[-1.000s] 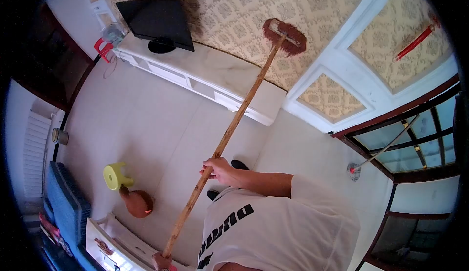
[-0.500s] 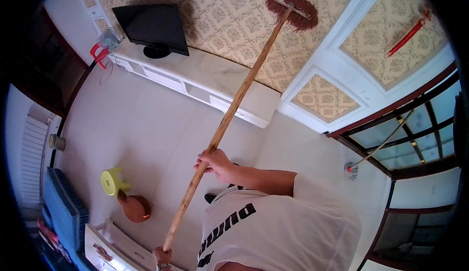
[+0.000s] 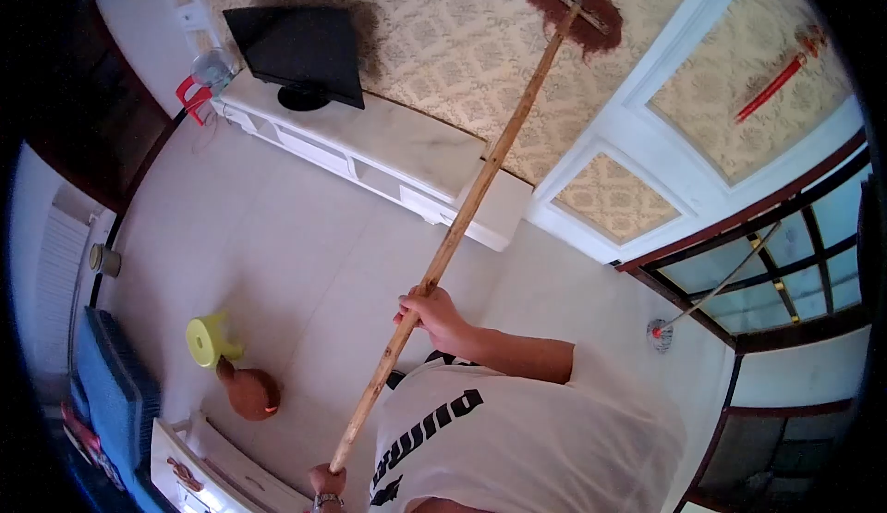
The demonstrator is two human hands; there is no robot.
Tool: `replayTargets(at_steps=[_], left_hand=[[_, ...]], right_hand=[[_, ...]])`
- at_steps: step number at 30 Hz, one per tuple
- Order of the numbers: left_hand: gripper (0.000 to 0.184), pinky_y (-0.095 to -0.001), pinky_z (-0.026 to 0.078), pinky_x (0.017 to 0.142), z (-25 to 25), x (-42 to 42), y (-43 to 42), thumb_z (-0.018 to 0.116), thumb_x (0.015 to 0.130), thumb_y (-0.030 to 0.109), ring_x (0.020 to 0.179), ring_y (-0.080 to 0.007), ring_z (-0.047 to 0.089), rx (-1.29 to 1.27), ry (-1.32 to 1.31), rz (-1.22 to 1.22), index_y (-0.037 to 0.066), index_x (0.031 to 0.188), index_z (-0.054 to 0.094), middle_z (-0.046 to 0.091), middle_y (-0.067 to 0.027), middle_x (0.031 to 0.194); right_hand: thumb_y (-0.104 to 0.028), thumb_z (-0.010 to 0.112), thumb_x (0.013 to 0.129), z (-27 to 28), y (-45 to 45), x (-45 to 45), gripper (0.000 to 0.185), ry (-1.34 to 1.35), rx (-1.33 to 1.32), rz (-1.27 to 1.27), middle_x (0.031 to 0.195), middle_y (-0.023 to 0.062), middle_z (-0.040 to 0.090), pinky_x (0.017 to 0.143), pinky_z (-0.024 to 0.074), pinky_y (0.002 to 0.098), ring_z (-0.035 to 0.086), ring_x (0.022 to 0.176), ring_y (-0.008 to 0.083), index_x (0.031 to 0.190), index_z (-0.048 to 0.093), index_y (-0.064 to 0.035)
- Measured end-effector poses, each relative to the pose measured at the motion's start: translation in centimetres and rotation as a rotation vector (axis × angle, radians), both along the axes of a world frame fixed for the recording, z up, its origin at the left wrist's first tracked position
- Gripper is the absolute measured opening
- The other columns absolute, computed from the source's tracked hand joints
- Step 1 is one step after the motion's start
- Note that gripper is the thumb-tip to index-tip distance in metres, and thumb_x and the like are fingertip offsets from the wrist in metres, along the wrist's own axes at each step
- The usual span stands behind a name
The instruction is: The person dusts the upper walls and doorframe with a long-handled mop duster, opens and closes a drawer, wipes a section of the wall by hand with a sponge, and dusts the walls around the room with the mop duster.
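Observation:
A mop with a long wooden handle (image 3: 490, 166) runs diagonally across the view. Its reddish-brown fringed head (image 3: 599, 30) is raised against the patterned wallpaper at the upper right. My right hand (image 3: 434, 314) is closed around the handle below its middle. Down at the lower end, my left hand (image 3: 328, 481), with a watch on its wrist, grips the handle's tip. The handle passes over the right part of a white TV cabinet (image 3: 407, 134).
On the cabinet stands a black television (image 3: 300, 55). A yellow stool (image 3: 208, 339) and a brown gourd-shaped object (image 3: 251, 393) are on the floor. Another mop (image 3: 660, 333) leans at the glass-paned door. A blue sofa (image 3: 111, 393) and white drawer unit (image 3: 189, 476) sit lower left.
The mop head has moved up and to the right along the wall. Both my hands have shifted right with the handle, and the view has turned slightly.

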State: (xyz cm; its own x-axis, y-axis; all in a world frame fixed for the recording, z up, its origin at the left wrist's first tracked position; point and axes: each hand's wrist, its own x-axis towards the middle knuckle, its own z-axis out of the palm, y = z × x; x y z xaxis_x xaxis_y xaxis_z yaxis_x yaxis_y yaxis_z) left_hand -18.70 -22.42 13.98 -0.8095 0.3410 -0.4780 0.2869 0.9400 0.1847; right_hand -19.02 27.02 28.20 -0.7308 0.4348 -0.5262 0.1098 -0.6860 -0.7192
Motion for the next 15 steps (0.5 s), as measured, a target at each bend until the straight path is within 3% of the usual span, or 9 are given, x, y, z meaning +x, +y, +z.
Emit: replayTargets(at_steps=[5,7,8,10,11,13,15], left_hand=[[0.025,-0.0409,0.049,0.052,-2.0,-0.7,-1.7,0.069,0.059,0.03,0.055,-0.0332,0.061,-0.023,-0.047,-0.006,0.006,0.061,0.064,0.06,-0.0139,0.056],[0.03,-0.0405,0.045,0.049,-1.0,-0.7,-2.5,0.071,0.066,0.032,0.054,-0.0287,0.06,0.069,-0.201,-0.022,0.003,0.075,0.066,0.063,-0.0142,0.063],[0.03,-0.0405,0.045,0.049,-2.3,-1.2,-3.0,0.071,0.066,0.032,0.054,-0.0287,0.06,0.071,-0.202,-0.027,0.003,0.075,0.066,0.063,-0.0142,0.063],[0.033,-0.0409,0.046,0.047,-8.2,-1.8,-6.2,0.073,0.065,0.036,0.053,-0.0277,0.06,0.114,-0.595,0.252,0.007,0.077,0.068,0.064,-0.0112,0.063],[0.033,-0.0409,0.046,0.047,-7.2,-1.3,-5.2,0.073,0.065,0.036,0.053,-0.0277,0.06,0.116,-0.601,0.258,0.007,0.077,0.068,0.064,-0.0112,0.063],[0.023,-0.0412,0.05,0.053,-3.4,-1.2,0.3,0.068,0.06,0.028,0.056,-0.0333,0.061,0.029,-0.032,-0.013,0.005,0.061,0.063,0.06,-0.0147,0.057],[0.023,-0.0409,0.05,0.053,-2.3,-2.5,3.3,0.067,0.061,0.027,0.056,-0.0328,0.061,0.065,-0.062,0.008,0.005,0.061,0.063,0.06,-0.0158,0.058]], right_hand=[[-0.014,0.06,0.083,0.5,-0.7,0.2,0.014,-0.093,0.003,0.046,0.077,0.0083,0.057,0.068,0.0514,0.0344,0.064,0.074,0.0236,0.083,0.052,-0.0035],[-0.013,0.06,0.083,0.6,-1.2,0.4,0.013,-0.123,-0.023,0.018,0.077,0.0093,0.057,0.069,0.0521,0.0342,0.064,0.075,0.0245,0.083,0.05,-0.0033],[-0.013,0.06,0.083,0.6,-1.1,0.5,0.013,-0.123,-0.021,0.014,0.077,0.0093,0.057,0.069,0.0521,0.0342,0.064,0.075,0.0245,0.083,0.05,-0.0033],[-0.011,0.058,0.083,0.4,-1.2,0.7,0.013,-0.135,0.017,-0.015,0.077,0.0096,0.056,0.069,0.052,0.0352,0.063,0.074,0.0238,0.086,0.048,-0.0026],[-0.011,0.058,0.083,0.6,-1.1,0.8,0.013,-0.141,0.019,-0.009,0.077,0.0096,0.056,0.069,0.052,0.0352,0.063,0.074,0.0238,0.086,0.048,-0.0026],[-0.008,0.056,0.083,1.6,-0.5,0.5,0.012,-0.038,0.028,-0.112,0.075,0.0099,0.055,0.069,0.0518,0.0369,0.06,0.072,0.023,0.086,0.046,-0.0025],[-0.007,0.056,0.083,3.6,0.4,0.3,0.012,0.056,0.079,-0.117,0.074,0.01,0.054,0.069,0.0517,0.0373,0.059,0.072,0.0228,0.086,0.045,-0.0025]])
